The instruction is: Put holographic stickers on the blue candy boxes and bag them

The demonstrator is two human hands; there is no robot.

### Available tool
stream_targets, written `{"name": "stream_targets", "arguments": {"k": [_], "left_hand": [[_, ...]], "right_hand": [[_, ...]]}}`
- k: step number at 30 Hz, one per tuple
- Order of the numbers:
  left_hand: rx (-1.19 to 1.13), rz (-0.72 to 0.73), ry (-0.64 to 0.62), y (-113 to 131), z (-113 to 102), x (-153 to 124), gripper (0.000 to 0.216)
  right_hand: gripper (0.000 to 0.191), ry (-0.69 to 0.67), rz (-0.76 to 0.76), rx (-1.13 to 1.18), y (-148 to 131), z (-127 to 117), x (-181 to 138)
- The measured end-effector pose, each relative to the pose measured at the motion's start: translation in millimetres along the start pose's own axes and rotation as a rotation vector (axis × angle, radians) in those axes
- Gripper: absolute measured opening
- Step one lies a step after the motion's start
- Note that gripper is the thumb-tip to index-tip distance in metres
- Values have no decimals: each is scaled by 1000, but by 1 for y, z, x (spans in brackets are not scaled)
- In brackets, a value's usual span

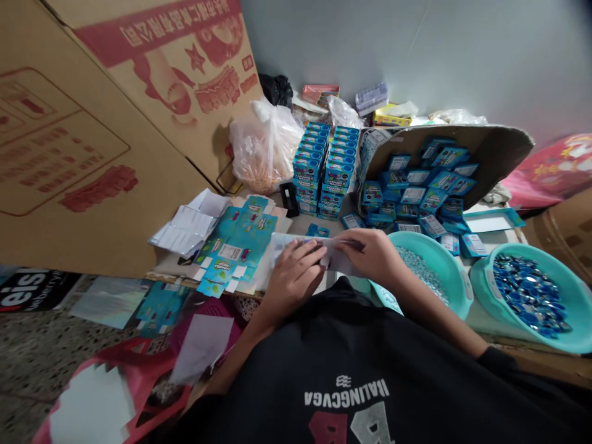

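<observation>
A pale card (282, 240) sits between the hands: the right hand (372, 251) pinches its near edge, while the left hand (298, 270) lays its fingers close together across it, and whether the left thumb grips underneath I cannot tell. Uneven pressure from those fingers could crease the card or skew it. The right forearm passes over the turquoise basin of pale beads (457, 271), so a careless elbow could knock its rim and scatter them; the turquoise basin of blue gems (483, 290), farther right of that hand, runs less risk. Left of the left hand, the printed carton blanks (245, 237) lie near the table edge and could slide off if that forearm brushes them. Beyond the hands, a careless forward push could topple the two stacks of blue boxes (309, 166), whose fronts read "CARAMELO"; the smaller print is too fine to read. Below the hands the black shirt (342, 345) reads "BALINGCVGA", and far left of them a big brown carton (92, 142) carries upside-down Chinese characters in a red band
</observation>
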State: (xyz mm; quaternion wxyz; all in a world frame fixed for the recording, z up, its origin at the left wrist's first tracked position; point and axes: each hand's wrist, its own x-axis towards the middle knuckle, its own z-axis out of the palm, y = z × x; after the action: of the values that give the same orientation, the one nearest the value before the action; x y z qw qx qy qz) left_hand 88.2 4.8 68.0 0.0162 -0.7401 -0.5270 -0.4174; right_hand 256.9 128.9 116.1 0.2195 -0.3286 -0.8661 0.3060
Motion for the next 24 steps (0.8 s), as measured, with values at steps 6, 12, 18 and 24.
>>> {"name": "stream_targets", "arguments": {"k": [6,12,18,24], "left_hand": [[-575,-809,383,-24,5,-18,18],[-540,-1013,251,-67,-3,-42,74],[-418,-928,-95,-68,6,-40,92],[-453,-785,-419,-65,16,-23,97]], "right_hand": [[17,258,467,-252,79,-40,-24],[27,239,843,-502,148,-65,-86],[41,353,403,-496,114,-14,-61],[44,-213,-82,89,48,55,7]]}}
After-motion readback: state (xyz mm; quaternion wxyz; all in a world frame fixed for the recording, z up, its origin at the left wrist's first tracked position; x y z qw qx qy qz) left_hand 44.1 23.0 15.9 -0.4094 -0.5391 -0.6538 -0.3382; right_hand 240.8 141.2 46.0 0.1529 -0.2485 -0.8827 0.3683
